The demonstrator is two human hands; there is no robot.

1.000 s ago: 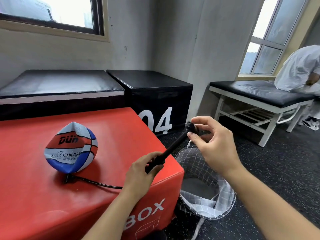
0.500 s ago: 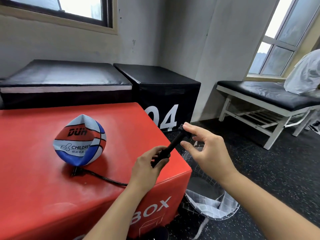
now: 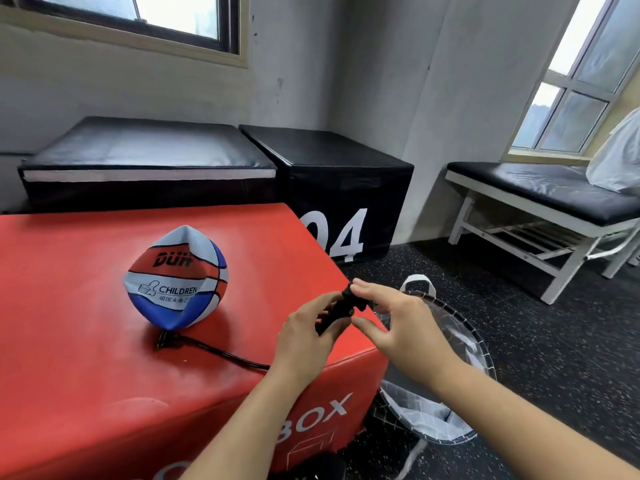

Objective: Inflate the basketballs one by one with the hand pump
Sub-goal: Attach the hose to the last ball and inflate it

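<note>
Pump held over box corner, ball limp behind

Forearms are seen reaching in from the bottom edge. The pump (image 3: 341,311), a short black piece, is gripped by the left hand (image 3: 304,336), whose fingers are curled round its lower body above the near right corner of the red box (image 3: 86,393). The pump's upper end is touched by the right hand (image 3: 398,323): the index finger is laid along the top and the thumb is set just below, with the other fingers loosely spread (whether the handle is truly pinched cannot be told). A black hose (image 3: 221,355) is run from under the left hand across the box top to the underside of the ball (image 3: 176,278). The ball, in red, white and blue with "CHILDREN" printed on it, is creased and sunken, and is rested on the box well left of the hands. To the right, on the dark floor beside the box, a mesh basket (image 3: 460,341) with a checked lining is stood. Farther back, two black padded blocks (image 3: 322,174) are set against the grey wall, one marked "04". A bench (image 3: 540,188) with a white frame is placed under the right window.
</note>
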